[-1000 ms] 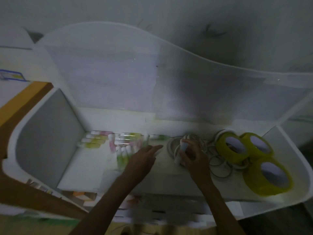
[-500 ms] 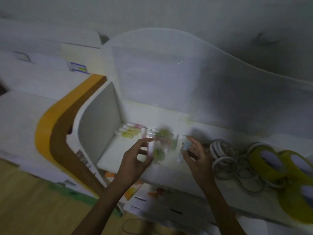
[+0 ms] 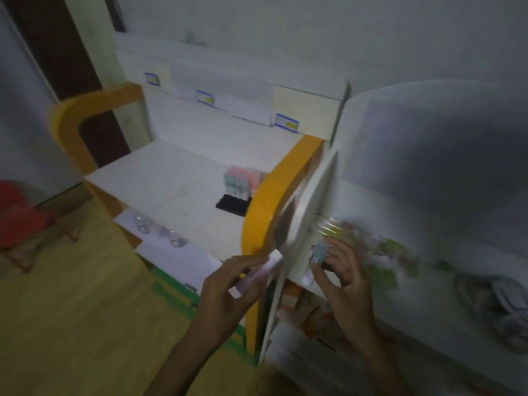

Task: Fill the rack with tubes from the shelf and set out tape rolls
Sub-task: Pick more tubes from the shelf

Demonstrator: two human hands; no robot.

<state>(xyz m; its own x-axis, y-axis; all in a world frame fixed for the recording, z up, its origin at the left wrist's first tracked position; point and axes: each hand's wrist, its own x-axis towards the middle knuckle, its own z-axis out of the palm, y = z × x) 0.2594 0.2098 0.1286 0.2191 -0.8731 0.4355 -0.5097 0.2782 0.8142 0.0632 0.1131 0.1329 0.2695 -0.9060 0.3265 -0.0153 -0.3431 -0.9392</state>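
rack (image 3: pixel 232 205): black | desk edge (image 3: pixel 271 192): orange | chair (image 3: pixel 20 215): red

1. A pink-tinted tube (image 3: pixel 257 274) with a white cap is lying tilted in the curled fingers of the left hand (image 3: pixel 228 292), just in front of the orange-edged desk side.
2. A pale blue tube (image 3: pixel 319 252) is standing nearly upright, pinched in the fingertips of the right hand (image 3: pixel 347 278).
3. A black rack (image 3: pixel 233 204) is sitting on the white desk, holding pink and pale blue tubes (image 3: pixel 243 181) upright at its far end; its near slots are showing dark.
4. Loose tubes (image 3: pixel 371 247), greenish and pinkish, are lying blurred on the shelf (image 3: pixel 445 284) beyond the right hand.
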